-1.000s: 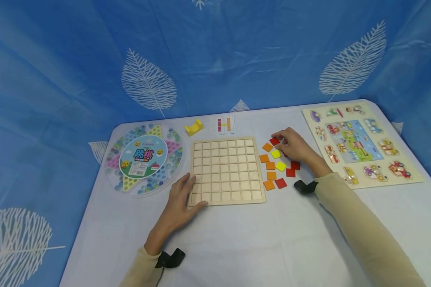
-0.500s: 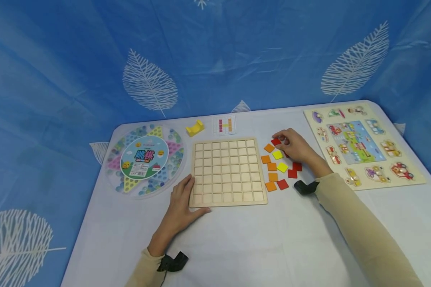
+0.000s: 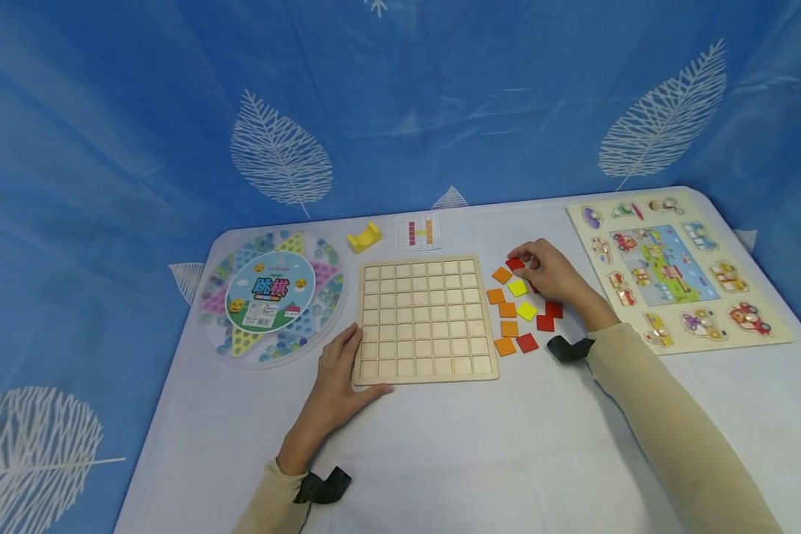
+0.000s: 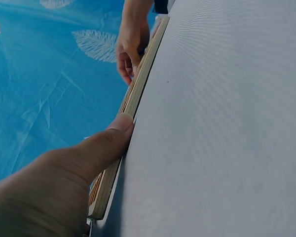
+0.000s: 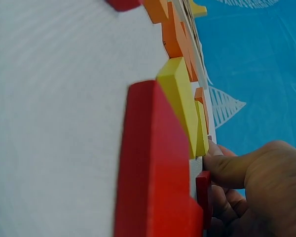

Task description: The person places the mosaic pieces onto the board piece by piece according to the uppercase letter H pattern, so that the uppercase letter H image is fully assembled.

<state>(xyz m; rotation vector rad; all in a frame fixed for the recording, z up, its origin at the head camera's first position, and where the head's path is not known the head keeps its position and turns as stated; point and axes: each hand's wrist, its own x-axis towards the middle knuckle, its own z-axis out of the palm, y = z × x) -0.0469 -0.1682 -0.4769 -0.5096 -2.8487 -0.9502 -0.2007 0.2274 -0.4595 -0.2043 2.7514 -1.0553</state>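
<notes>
My left hand [image 3: 334, 386] rests at the near left corner of a square wooden grid board [image 3: 427, 319]. Its thumb [image 4: 106, 143] lies against the board's front edge, and the fingers lie along the left side. To the right of the board, my right hand [image 3: 547, 273] pinches a red tile [image 3: 515, 263] between thumb and fingers at the far end of a loose group of tiles. Around it lie orange tiles [image 3: 507, 310], two yellow tiles [image 3: 526, 311] and more red tiles [image 3: 545, 323]. In the right wrist view a yellow tile [image 5: 180, 98] partly hides the fingertips.
A round Chinese checkers set [image 3: 270, 293] lies left of the board. Behind the board are a yellow plastic piece [image 3: 364, 237] and a pattern card [image 3: 419, 233]. A wooden picture puzzle [image 3: 674, 271] lies at the right. A blue leaf-print curtain [image 3: 440, 111] hangs behind the white table.
My left thumb has slid slightly off the board's top to its front edge. The right hand stays at the same red tile, nearly still. The view has shifted slightly.
</notes>
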